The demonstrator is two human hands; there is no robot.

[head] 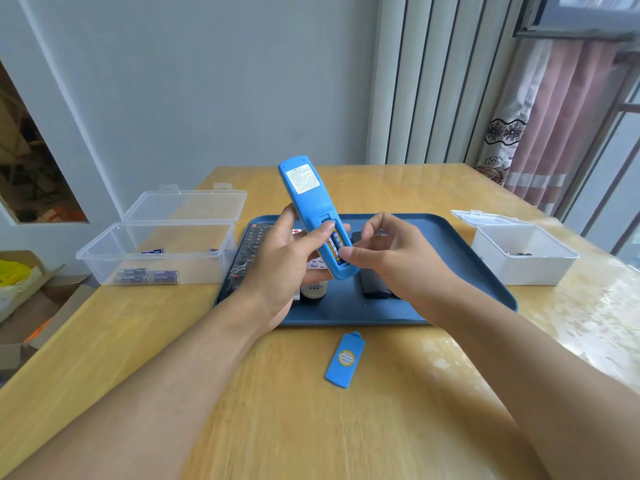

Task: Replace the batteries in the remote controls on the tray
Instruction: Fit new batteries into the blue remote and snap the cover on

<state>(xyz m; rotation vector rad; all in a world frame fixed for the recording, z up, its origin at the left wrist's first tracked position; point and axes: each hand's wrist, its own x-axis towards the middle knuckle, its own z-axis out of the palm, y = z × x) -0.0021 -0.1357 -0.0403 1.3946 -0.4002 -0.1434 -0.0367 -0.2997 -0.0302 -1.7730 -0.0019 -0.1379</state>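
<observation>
My left hand (277, 268) holds a blue remote control (306, 199) tilted, back side up, above the dark blue tray (450, 244). Its battery bay is uncovered and shows batteries (335, 244) with orange and blue labels. My right hand (391, 258) has its thumb and fingertips at the lower end of those batteries. The blue battery cover (345, 359) lies on the table in front of the tray. On the tray lie a black remote (250, 251), another dark remote (374, 287) and a partly hidden white one (313, 291).
A clear open box (156, 251) with several dark blue batteries stands left of the tray. A white open box (523, 254) holding a few dark items stands at the right. The wooden table (145, 341) ends at left, where cardboard boxes sit on the floor.
</observation>
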